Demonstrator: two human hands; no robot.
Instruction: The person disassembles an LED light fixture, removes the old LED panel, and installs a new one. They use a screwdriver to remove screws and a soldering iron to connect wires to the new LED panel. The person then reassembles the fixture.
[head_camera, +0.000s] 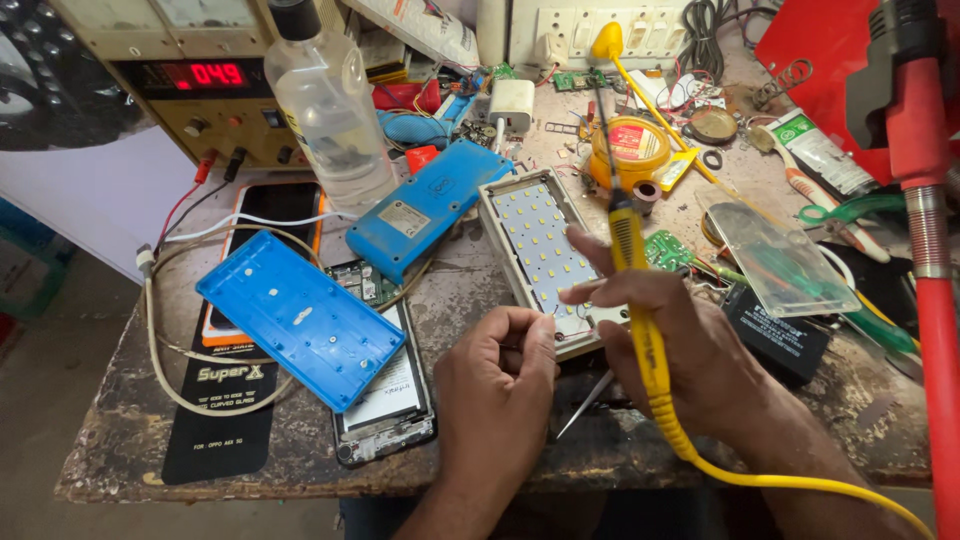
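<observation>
Lying just beyond both hands (600, 350), the LED panel (540, 245).

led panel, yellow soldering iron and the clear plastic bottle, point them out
led panel (535, 235), head view, on its grid of small leds
yellow soldering iron (629, 240), head view, on the yellow handle
clear plastic bottle (330, 110), head view, on its clear body

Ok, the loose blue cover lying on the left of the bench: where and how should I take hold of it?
Grip the blue cover across its narrow width near the lower right corner, coming from the front edge of the bench. It lies flat and slanted over an opened phone, so that corner likely sits raised, giving fingers room underneath. A white cable loops round its far left end; the left hand is nearest.
</observation>
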